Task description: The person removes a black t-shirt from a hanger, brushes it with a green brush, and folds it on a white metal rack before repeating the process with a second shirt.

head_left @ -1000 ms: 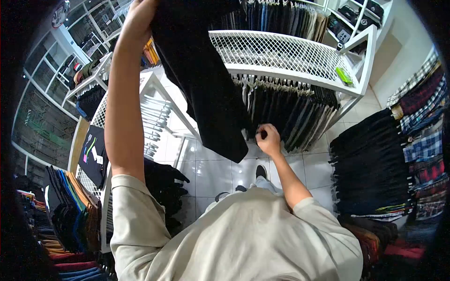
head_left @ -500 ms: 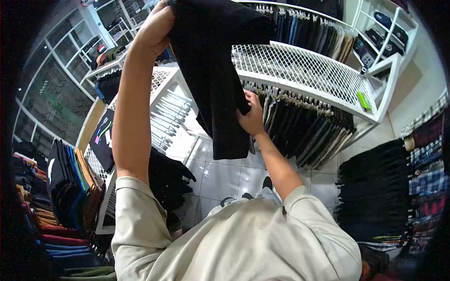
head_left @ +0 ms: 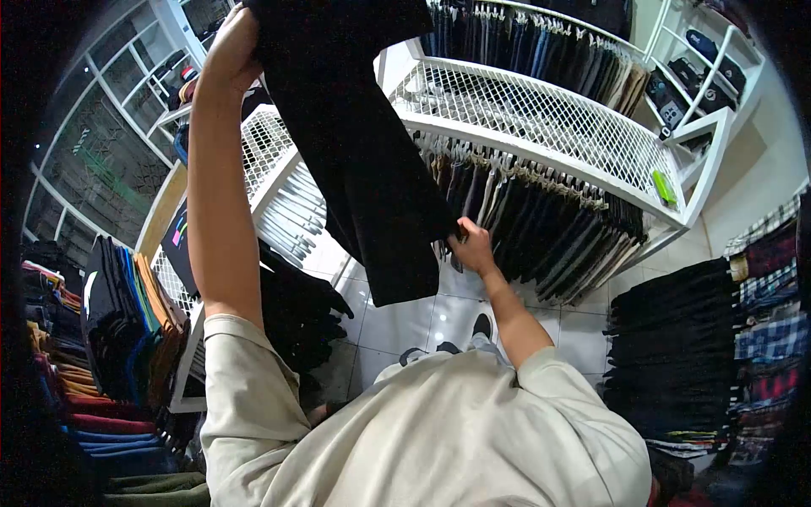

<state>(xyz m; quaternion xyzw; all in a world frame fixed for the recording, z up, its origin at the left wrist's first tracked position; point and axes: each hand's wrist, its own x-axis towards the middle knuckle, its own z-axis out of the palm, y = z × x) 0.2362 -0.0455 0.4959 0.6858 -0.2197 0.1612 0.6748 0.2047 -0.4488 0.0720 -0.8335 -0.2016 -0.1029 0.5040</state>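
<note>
A long black garment [head_left: 351, 152] hangs in front of me, its upper part running out of the top of the view. High at the upper left, my left hand [head_left: 231, 52] is closed on its top edge. A short wide piece of the cloth juts to the right near the top, and a long narrow panel hangs down to a straight lower end. My right hand [head_left: 473, 245] pinches the right edge of that panel, low down. A second layer of black cloth shows behind the panel on its left.
A white mesh-topped rack [head_left: 541, 127] with clipped trousers [head_left: 541, 220] hanging beneath stands ahead. Pale hangers [head_left: 291, 215] line up at left. Folded clothes [head_left: 127, 321] stack at far left; black garments [head_left: 672, 346] and checked shirts [head_left: 769, 334] hang at right. Tiled floor [head_left: 397, 325] lies below.
Both hands and the garment have shifted: my left hand up and leftward, my right hand lower and slightly right. The long panel now slants more, and its lower end sits a little lower.
</note>
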